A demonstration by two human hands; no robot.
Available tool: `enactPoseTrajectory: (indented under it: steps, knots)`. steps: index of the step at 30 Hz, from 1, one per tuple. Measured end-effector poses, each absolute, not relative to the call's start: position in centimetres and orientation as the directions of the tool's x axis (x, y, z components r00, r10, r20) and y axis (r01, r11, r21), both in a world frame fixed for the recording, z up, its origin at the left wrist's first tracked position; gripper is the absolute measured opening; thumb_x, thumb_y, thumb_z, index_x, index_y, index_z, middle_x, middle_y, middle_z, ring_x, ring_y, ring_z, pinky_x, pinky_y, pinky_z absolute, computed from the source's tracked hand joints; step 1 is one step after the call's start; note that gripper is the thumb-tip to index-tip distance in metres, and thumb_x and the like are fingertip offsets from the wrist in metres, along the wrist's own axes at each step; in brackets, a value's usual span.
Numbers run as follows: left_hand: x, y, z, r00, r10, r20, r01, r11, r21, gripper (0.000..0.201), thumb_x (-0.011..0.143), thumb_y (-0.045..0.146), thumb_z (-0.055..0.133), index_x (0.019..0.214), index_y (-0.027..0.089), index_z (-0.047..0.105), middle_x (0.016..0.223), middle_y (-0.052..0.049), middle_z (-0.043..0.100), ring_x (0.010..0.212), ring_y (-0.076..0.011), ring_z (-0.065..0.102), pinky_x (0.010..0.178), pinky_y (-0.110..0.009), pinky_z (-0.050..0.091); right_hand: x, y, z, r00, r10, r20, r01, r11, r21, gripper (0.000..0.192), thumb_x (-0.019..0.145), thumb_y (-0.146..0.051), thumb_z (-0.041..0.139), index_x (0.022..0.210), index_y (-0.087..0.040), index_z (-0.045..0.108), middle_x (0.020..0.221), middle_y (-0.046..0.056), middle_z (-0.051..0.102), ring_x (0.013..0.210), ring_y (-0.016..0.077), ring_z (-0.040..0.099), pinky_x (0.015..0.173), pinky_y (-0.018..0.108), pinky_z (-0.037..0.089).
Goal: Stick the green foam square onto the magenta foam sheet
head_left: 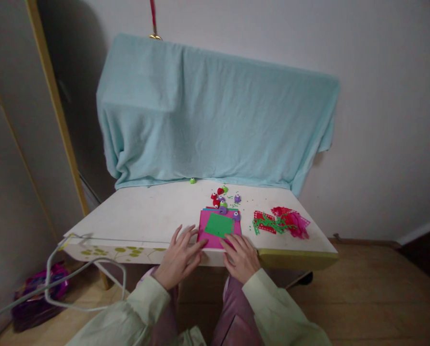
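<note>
Left hand [179,257] and right hand [241,257], fingers spread flat, touching the near edge of the pink sheet [209,235] bearing a green square [219,225].

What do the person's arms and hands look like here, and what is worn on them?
Both hands are bare: no gloves, rings or watch show. The left hand and right hand each come out of a long, loose sleeve of pale cream-green cloth, the left sleeve and right sleeve both ending at the wrist. No markings show on the cloth.

Your one head view looks forward and down at the table [146,216], from close by.
</note>
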State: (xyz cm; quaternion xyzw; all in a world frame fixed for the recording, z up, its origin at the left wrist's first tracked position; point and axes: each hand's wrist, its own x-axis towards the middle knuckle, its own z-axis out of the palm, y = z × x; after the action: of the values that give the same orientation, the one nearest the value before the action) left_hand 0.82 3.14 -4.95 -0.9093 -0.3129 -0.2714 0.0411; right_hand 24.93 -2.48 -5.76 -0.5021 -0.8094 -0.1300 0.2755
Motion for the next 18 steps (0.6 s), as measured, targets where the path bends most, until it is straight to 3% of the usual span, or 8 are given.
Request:
enactPoseTrajectory:
  steps: [5,11,15,18]
  knots:
    - [2.5,3.5,-4.1,0.652,0.573,0.498,0.583,-0.798,0.155,0.044,0.091,0.032,0.044,0.133,0.020,0.044,0.143,-0.009,0.039,0.135,-0.0239,0.031,0.116,-0.050,0.017,24.8,-2.5,-5.6,-0.322,0.769,0.553,0.879,0.459,-0.127,0.048,0.085,-0.021,0.052,0.133,-0.022,0.050,0.119,0.010,0.060,0.113,0.0277,0.049,0.097,0.047,0.041]
    - [4.0,5.4,-3.2,0.611,0.621,0.491,0.577,-0.774,0.260,0.041,0.093,0.037,0.042,0.132,0.023,0.046,0.120,-0.008,0.058,0.116,-0.0228,0.048,0.111,-0.047,0.025,23.7,-2.0,-5.2,-0.271,0.804,0.530,0.895,0.413,-0.169,0.037,0.088,-0.027,0.051,0.124,-0.019,0.057,0.116,0.011,0.061,0.111,0.0298,0.049,0.094,0.048,0.043]
    - [3.7,8.4,-3.3,0.579,0.681,0.448,0.530,-0.732,0.427,0.031,0.096,0.032,0.038,0.117,0.023,0.059,0.103,-0.006,0.065,0.101,-0.0209,0.054,0.098,-0.039,0.039,24.6,-2.1,-5.9,-0.235,0.784,0.575,0.886,0.416,-0.206,0.029,0.088,-0.020,0.050,0.115,-0.019,0.061,0.110,0.011,0.064,0.106,0.0278,0.054,0.090,0.045,0.046]
    - [3.2,11.1,-4.1,0.591,0.699,0.403,0.438,-0.698,0.566,0.029,0.095,0.032,0.042,0.112,0.023,0.064,0.106,-0.004,0.067,0.100,-0.0199,0.055,0.092,-0.034,0.042,26.1,-2.5,-6.4,-0.201,0.773,0.601,0.880,0.413,-0.237,0.023,0.088,-0.017,0.049,0.106,-0.019,0.064,0.104,0.012,0.065,0.098,0.0260,0.058,0.086,0.042,0.048]
